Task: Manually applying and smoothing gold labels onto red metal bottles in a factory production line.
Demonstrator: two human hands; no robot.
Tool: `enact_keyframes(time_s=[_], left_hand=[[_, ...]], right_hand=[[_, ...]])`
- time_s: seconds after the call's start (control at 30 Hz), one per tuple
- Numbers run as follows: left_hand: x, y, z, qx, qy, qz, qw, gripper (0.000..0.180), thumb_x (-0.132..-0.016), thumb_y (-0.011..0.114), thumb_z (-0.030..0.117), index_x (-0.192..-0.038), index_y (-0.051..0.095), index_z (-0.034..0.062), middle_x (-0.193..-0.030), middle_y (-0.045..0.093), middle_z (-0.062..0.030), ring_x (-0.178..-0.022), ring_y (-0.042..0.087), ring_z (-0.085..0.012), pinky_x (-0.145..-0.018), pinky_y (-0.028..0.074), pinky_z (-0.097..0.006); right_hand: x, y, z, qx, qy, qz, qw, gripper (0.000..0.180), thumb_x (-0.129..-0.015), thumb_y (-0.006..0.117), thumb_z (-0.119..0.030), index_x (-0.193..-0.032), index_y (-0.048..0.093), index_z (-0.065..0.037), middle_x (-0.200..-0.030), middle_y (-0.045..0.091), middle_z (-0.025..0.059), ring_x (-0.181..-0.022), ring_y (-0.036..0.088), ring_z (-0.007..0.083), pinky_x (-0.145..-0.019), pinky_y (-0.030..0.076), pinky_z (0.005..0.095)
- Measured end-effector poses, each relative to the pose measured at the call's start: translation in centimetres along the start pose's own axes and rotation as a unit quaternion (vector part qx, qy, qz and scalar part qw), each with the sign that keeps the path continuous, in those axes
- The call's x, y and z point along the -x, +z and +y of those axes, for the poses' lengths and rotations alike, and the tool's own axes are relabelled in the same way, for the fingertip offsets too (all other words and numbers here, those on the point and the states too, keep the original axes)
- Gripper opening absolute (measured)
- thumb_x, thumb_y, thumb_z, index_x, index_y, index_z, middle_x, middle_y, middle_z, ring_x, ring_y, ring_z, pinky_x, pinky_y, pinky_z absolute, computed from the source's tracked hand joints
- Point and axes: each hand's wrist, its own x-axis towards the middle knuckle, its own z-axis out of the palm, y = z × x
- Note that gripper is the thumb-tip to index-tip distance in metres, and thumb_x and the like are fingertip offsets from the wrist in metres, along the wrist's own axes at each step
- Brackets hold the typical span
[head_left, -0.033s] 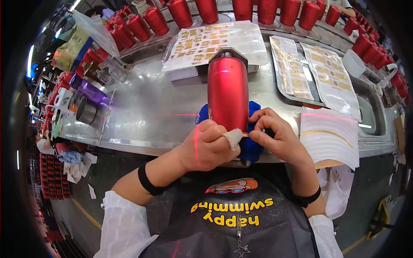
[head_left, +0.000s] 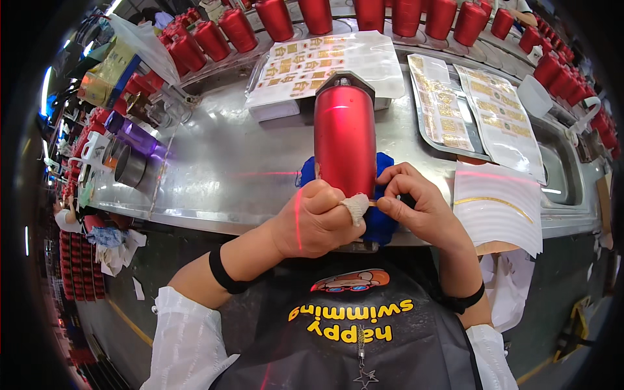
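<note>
A shiny red metal bottle (head_left: 346, 140) lies lengthwise before me, its far end against a dark angular holder (head_left: 368, 88). My left hand (head_left: 315, 221) is closed at the bottle's near end, one digit wrapped in a whitish covering (head_left: 355, 208). From that digit a thin gold strip (head_left: 373, 203) runs to my right hand (head_left: 416, 203), whose thumb and index finger pinch it at the bottle's right side. How the strip meets the bottle is hidden by my left hand. Bunched under the bottle is a blue cloth (head_left: 382, 224).
Behind the holder lies a white sheet of gold decals (head_left: 312, 65). To the right are a metal tray (head_left: 426, 133), another decal sheet (head_left: 504, 110), stacked white paper with a gold strip (head_left: 500, 224), and a sink (head_left: 564, 166). Red bottles (head_left: 274, 19) line a far conveyor; a purple bottle (head_left: 133, 133) stands left.
The far row of red bottles has shifted slightly to the right along the conveyor. My hands and the bottle between them have hardly moved.
</note>
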Motion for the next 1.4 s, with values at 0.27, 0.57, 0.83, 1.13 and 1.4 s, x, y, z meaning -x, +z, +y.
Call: enact_keyframes(time_s=[0.27,0.57,0.83,1.13,1.4], left_hand=[[0.8,-0.2,0.7,0.072,-0.121,0.035,0.989,0.032,-0.067,0.069,-0.003,-0.098,0.071,0.0051,-0.106,0.067,-0.0074,-0.076,0.057,-0.0191,-0.068,0.046,-0.033],[-0.8,0.6,0.1,-0.011,0.015,0.057,0.998,0.024,-0.062,0.075,0.001,-0.084,0.070,0.0092,-0.108,0.065,-0.0038,-0.075,0.054,-0.0177,-0.059,0.043,-0.034],[1.5,0.4,1.3,0.046,-0.121,0.053,0.990,0.032,-0.062,0.073,-0.002,-0.093,0.069,0.0040,-0.092,0.057,-0.0045,-0.074,0.053,-0.0206,-0.061,0.045,-0.036],[-0.8,-0.7,1.3,-0.032,-0.094,0.034,0.994,0.045,-0.070,0.078,0.011,-0.113,0.067,0.0081,-0.121,0.060,-0.0113,-0.101,0.052,-0.0277,-0.084,0.043,-0.043],[-0.5,0.4,2.2,-0.018,-0.305,0.028,0.952,0.072,-0.086,0.073,0.032,-0.143,0.043,-0.0008,-0.148,0.041,-0.0250,-0.133,0.039,-0.0421,-0.113,0.026,-0.051]], right_hand=[[-0.3,0.5,-0.1,0.000,-0.002,0.019,1.000,0.020,-0.091,0.071,-0.017,-0.082,0.058,-0.005,-0.107,0.055,0.0075,-0.100,0.052,0.0154,-0.087,0.040,0.0267],[-0.3,0.8,0.3,0.018,-0.018,0.031,0.999,0.020,-0.089,0.072,-0.016,-0.082,0.058,-0.004,-0.106,0.056,0.0091,-0.101,0.054,0.0194,-0.086,0.043,0.0295],[0.2,0.8,0.5,0.036,-0.017,0.036,0.999,0.017,-0.089,0.070,-0.015,-0.084,0.058,-0.004,-0.109,0.055,0.0093,-0.102,0.053,0.0180,-0.087,0.042,0.0288],[1.0,1.0,0.7,0.047,-0.055,0.120,0.990,0.016,-0.088,0.069,-0.009,-0.103,0.064,-0.004,-0.117,0.061,0.0160,-0.108,0.060,0.0263,-0.090,0.048,0.0347],[3.1,0.2,-0.3,-0.276,0.093,0.099,0.951,0.031,-0.099,0.056,-0.009,-0.128,0.049,-0.002,-0.112,0.066,0.0094,-0.102,0.063,0.0113,-0.086,0.052,0.0256]])
